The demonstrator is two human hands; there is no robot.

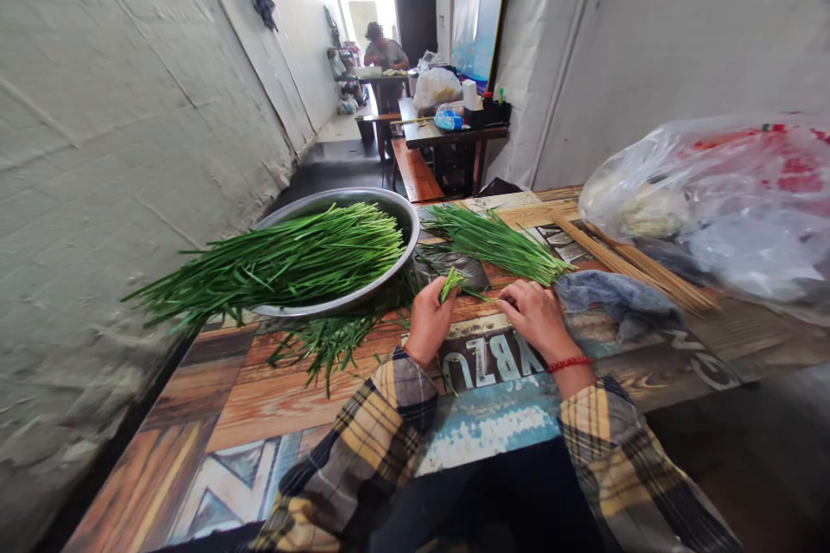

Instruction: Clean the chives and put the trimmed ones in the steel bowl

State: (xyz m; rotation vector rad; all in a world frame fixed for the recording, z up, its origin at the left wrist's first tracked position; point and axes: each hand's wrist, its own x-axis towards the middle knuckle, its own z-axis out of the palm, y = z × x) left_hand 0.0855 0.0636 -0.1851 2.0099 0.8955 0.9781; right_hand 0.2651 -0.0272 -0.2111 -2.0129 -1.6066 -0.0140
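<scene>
My left hand [431,320] is closed around a small bunch of garlic chives [452,282], with the pale stalk ends poking up past the thumb. Just to its right, my right hand [533,311] has thumb and fingertips pinched together over the table; whatever lies between them is too small to make out. A large metal basin [415,229] at the left holds a heap of garlic chives [311,255], their leaves hanging over its rim. Beyond my hands lies a loose pile of garlic chives [496,239]. Scattered leaves [330,346] lie below the basin.
A grey cloth [619,298] lies right of my right hand, near long wooden sticks [609,255]. Clear plastic bags [732,216] fill the table's right side. Farther off are a second table [421,136], a bench [415,168] and a person [387,52]. A wall [97,190] runs along the left.
</scene>
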